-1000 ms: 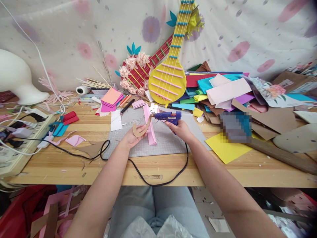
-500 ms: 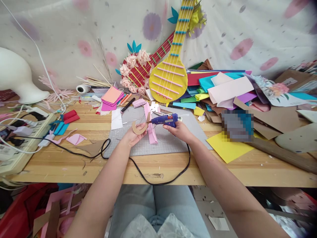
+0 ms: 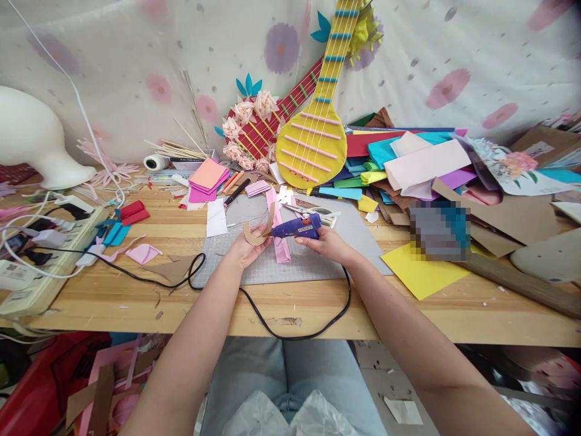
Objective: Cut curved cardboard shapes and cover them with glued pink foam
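My left hand [image 3: 247,248] is closed on a curved brown cardboard piece [image 3: 259,229], held just above the grey cutting mat [image 3: 318,260]. Gripped in my right hand [image 3: 327,243] is a blue glue gun [image 3: 296,227], its nozzle pointing left and touching the cardboard piece. Its black cord [image 3: 272,324] loops over the table's front edge. A pink folded paper strip [image 3: 278,229] lies on the mat between my hands.
Scissors [image 3: 313,212] lie behind the gun. A yellow paper guitar [image 3: 313,136] and a red one [image 3: 258,130] lean on the wall. Coloured paper sheets [image 3: 408,163] pile up right, a yellow sheet [image 3: 424,272] nearer. A power strip [image 3: 49,254] sits left.
My right hand has brought the glue gun down and to the left, until its nozzle meets the cardboard piece. My left hand has stayed nearly still.
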The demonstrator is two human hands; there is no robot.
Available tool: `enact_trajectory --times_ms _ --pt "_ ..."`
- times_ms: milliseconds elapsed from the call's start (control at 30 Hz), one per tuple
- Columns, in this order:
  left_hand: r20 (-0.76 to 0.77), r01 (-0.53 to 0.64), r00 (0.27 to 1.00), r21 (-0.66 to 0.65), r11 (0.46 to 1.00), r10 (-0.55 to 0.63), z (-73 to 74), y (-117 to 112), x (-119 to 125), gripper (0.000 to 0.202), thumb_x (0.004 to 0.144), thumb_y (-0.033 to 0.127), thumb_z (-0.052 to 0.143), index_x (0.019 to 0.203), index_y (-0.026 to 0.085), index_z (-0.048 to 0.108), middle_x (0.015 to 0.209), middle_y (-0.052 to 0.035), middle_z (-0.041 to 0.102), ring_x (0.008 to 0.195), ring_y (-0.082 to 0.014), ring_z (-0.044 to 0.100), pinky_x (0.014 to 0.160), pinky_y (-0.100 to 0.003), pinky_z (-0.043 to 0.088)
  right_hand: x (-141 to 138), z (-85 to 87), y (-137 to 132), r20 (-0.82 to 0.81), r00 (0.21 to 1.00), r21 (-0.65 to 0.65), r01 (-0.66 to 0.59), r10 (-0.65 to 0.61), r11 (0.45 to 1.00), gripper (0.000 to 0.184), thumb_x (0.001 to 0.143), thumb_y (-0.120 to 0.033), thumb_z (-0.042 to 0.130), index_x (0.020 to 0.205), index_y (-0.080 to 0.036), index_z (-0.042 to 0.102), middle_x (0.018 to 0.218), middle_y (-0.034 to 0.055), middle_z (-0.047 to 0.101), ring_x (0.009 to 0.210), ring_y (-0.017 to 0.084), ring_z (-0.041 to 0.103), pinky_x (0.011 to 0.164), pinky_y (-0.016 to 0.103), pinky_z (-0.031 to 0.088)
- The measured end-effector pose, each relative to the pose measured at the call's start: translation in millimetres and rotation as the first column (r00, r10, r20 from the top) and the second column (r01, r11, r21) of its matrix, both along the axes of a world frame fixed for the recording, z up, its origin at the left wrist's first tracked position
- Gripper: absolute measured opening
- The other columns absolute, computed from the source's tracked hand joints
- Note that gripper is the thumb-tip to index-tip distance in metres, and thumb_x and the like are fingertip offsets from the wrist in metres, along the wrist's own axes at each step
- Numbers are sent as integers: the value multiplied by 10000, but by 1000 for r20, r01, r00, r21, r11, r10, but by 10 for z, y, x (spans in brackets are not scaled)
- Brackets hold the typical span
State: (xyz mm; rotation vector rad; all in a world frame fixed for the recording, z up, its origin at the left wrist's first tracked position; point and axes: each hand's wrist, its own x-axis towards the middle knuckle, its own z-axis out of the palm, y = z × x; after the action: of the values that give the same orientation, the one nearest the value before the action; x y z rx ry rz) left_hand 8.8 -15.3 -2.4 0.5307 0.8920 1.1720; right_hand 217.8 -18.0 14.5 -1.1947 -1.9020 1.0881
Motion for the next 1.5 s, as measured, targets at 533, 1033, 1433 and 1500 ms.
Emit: enact_trajectory --times_ms 533,1033,1433,1500 --pt "-78 -53 995 105 993 62 -37 -37 65 213 566 212 785 718 134 657 682 -31 655 590 -97 548 561 -224 424 -109 -45 -15 -116 990 34 -79 82 996 406 684 -498 632 931 -177 657 767 16 629 711 163 560 659 284 443" --pt "-175 -28 983 165 986 58 20 -79 134 104 625 90 705 692 124 633 647 -7 628 594 -77 556 634 -200 456 -134 -58 21 -137 991 20 15 -12 1000 383 680 -545 619 807 -184 614 555 -20 491 586 135 482 535 249 386" --pt "-231 4 972 182 983 39 -13 -68 142 128 638 185 743 709 115 662 661 -18 629 588 -75 541 582 -198 411 -138 35 5 -188 977 -50 90 -98 995 438 662 -609 600 664 -180 514 470 -51 410 452 79 357 448 230 306" --pt "-192 -42 979 155 987 72 -1 -66 144 149 636 185 745 744 126 663 678 -14 639 589 -72 551 598 -197 425 -97 72 -7 -218 971 -83 82 -99 993 458 682 -626 571 621 -182 475 463 -46 412 443 75 352 443 231 292"
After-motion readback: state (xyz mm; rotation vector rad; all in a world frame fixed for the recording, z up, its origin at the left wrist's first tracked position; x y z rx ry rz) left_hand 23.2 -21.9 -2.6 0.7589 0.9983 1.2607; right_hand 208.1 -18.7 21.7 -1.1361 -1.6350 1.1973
